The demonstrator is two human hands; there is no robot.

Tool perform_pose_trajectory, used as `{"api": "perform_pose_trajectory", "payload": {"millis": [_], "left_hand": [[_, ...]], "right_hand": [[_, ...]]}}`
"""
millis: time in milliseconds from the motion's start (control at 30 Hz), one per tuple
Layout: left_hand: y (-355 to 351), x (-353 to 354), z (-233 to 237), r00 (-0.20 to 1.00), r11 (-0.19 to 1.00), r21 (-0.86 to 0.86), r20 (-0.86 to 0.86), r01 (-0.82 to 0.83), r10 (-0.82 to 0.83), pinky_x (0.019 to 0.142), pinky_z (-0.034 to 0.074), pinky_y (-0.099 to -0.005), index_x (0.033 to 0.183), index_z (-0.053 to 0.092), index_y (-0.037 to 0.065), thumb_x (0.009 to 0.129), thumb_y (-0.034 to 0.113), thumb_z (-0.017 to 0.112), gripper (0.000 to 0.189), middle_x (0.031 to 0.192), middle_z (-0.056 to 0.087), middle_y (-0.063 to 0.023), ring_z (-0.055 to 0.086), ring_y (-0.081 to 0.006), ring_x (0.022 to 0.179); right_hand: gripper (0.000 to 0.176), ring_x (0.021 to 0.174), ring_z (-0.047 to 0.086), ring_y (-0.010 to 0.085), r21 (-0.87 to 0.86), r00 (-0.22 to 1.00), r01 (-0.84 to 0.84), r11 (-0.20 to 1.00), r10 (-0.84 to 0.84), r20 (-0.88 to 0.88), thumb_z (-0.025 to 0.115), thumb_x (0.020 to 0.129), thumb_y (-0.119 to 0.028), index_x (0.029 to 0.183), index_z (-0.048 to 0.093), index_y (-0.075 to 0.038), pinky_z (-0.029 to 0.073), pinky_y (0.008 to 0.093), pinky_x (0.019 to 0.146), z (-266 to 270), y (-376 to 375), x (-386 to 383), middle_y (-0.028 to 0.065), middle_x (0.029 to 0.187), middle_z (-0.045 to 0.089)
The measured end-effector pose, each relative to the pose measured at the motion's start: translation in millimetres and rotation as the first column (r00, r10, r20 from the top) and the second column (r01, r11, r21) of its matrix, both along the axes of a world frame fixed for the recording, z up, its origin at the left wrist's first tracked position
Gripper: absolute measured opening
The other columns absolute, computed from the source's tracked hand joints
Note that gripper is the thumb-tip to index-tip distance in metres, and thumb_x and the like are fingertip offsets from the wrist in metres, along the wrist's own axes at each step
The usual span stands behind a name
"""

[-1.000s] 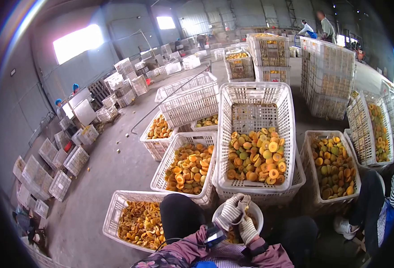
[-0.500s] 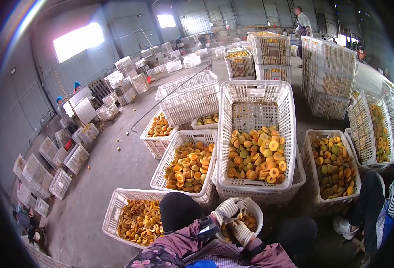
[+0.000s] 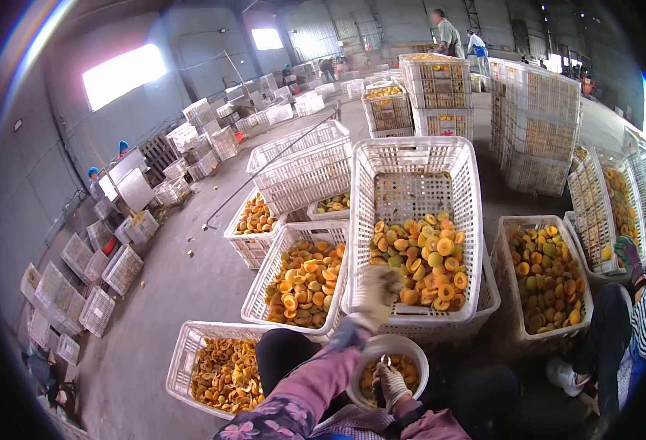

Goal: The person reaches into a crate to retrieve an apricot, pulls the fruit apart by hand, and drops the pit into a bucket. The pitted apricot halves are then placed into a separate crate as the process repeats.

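My left hand (image 3: 376, 293), in a pale glove and smeared by motion, is at the near left edge of a white slatted crate (image 3: 472, 213). Halved orange and greenish apricots (image 3: 422, 257) lie in that crate; whether I hold one is not clear. Over a white bucket (image 3: 421, 364) between my knees, my gloved right hand (image 3: 392, 387) is closed on a small metal tool with a ring-shaped end (image 3: 386, 361). Orange fruit pieces (image 3: 409, 371) lie in the bucket below it.
A crate of halves (image 3: 304, 282) and a crate of darker pieces (image 3: 224, 374) stand to my left. Another fruit crate (image 3: 543, 275) is on the right, beside a co-worker's gloved hand (image 3: 627, 251). Stacked crates (image 3: 535, 125) rise behind. A long hooked rod (image 3: 271, 167) leans across a crate.
My left hand has moved forward from the bucket to the crate. My right hand stays over the bucket, its ring-ended tool now showing. A co-worker's hand has appeared at the right-hand crate.
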State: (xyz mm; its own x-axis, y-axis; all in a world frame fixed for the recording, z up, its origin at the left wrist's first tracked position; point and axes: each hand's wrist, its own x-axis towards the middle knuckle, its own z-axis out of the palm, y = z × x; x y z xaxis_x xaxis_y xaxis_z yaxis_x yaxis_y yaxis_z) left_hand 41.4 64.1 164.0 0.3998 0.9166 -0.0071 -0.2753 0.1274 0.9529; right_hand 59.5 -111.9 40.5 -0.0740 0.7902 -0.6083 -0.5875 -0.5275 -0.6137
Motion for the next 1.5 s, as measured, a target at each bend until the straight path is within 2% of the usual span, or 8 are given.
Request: {"api": "perform_pose_trajectory", "payload": {"millis": [100,200,300,467,667,900,1000,1500], "left_hand": [[47.2,101.7,-66.2,0.917,0.886,-0.276,0.259,0.373,-0.305,0.089,0.043,-0.0303,0.120,0.048,0.006,0.079,0.026,0.064,0.048,0.114,0.053,-0.0120,0.052,-0.0194,0.105],[61.2,164.5,-103.2,0.444,0.631,0.411,-0.888,0.658,0.116,0.106,0.026,-0.0373,0.132,0.039,0.013,0.078,0.031,0.062,0.062,0.137,0.034,-0.0179,0.032,-0.0304,0.129],[23.9,160.3,-54.6,0.175,0.594,0.252,-0.967,0.764,0.186,0.106,0.022,-0.0484,0.136,0.033,0.018,0.081,0.030,0.053,0.059,0.145,0.022,-0.0107,0.020,-0.0354,0.133],[35.2,150.8,-90.3,0.125,0.347,0.239,-0.939,0.907,0.320,0.103,0.029,-0.0458,0.126,0.046,0.016,0.081,0.032,0.052,0.048,0.138,0.034,-0.0124,0.029,-0.0344,0.129],[85.9,57.9,-131.4,-0.138,0.628,-0.033,-0.983,0.777,0.119,0.087,0.045,-0.0409,0.121,0.051,0.011,0.079,0.026,0.055,0.044,0.119,0.056,-0.0128,0.054,-0.0280,0.110],[55.5,7.0,-93.1,0.508,0.508,0.741,-0.671,0.439,0.540,0.082,0.046,-0.0394,0.099,0.059,0.008,0.075,0.014,0.058,0.025,0.095,0.062,-0.0170,0.059,-0.0345,0.088],[2.5,11.1,-92.9,0.988,0.986,0.081,0.035,0.145,-0.148,0.073,0.046,-0.0227,0.099,0.055,0.006,0.082,-0.001,0.057,0.019,0.089,0.055,-0.0022,0.052,-0.0108,0.082],[-103.8,-25.2,-79.7,0.984,0.966,-0.217,0.132,0.144,-0.117,0.067,0.049,-0.0288,0.097,0.051,0.007,0.096,0.035,0.038,0.031,0.091,0.058,-0.0098,0.058,-0.0201,0.081]], "right_hand": [[0.027,0.033,0.040,0.0162,-0.108,0.984,0.172,0.979,-0.176,-0.022,0.054,0.086,-0.038,0.081,0.048,-0.012,0.034,0.0336,0.030,5.5,7.0,-2.2,0.0024,0.047,0.042],[0.018,0.034,0.040,0.0196,0.032,0.988,0.147,0.989,-0.148,0.034,0.053,0.086,-0.028,0.081,0.045,-0.012,0.035,0.0339,0.033,-32.3,19.4,-3.8,0.0050,0.048,0.043],[0.017,0.034,0.042,0.0215,0.594,0.945,0.125,0.794,-0.278,0.173,0.053,0.085,-0.027,0.086,0.047,-0.011,0.036,0.0357,0.033,-156.4,32.6,-11.4,0.0071,0.049,0.045],[0.017,0.034,0.042,0.0198,-0.103,0.983,0.180,0.978,-0.183,-0.021,0.055,0.084,-0.026,0.085,0.047,-0.012,0.036,0.0330,0.034,-13.0,16.9,5.7,0.0063,0.051,0.047],[0.025,0.035,0.043,0.0177,-0.096,0.982,0.179,0.979,-0.183,-0.035,0.052,0.088,-0.035,0.080,0.049,-0.012,0.035,0.0321,0.033,1.2,12.3,2.8,0.0032,0.050,0.046],[0.027,0.066,0.054,0.0232,0.330,0.688,0.037,0.943,-0.263,0.676,0.054,0.087,-0.030,0.100,0.055,-0.006,0.042,0.0322,0.057,-93.6,18.2,1.0,0.0095,0.075,0.056],[0.037,0.089,0.055,0.0358,0.496,0.619,0.071,0.865,-0.428,0.659,0.054,0.086,-0.026,0.112,0.052,0.001,0.044,0.0372,0.077,-55.8,11.0,8.8,0.0210,0.097,0.058],[0.035,0.092,0.056,0.0348,0.214,0.578,-0.051,0.975,-0.146,0.803,0.047,0.092,-0.025,0.116,0.048,0.000,0.044,0.0363,0.078,37.1,-3.4,23.3,0.0232,0.100,0.059]]}}
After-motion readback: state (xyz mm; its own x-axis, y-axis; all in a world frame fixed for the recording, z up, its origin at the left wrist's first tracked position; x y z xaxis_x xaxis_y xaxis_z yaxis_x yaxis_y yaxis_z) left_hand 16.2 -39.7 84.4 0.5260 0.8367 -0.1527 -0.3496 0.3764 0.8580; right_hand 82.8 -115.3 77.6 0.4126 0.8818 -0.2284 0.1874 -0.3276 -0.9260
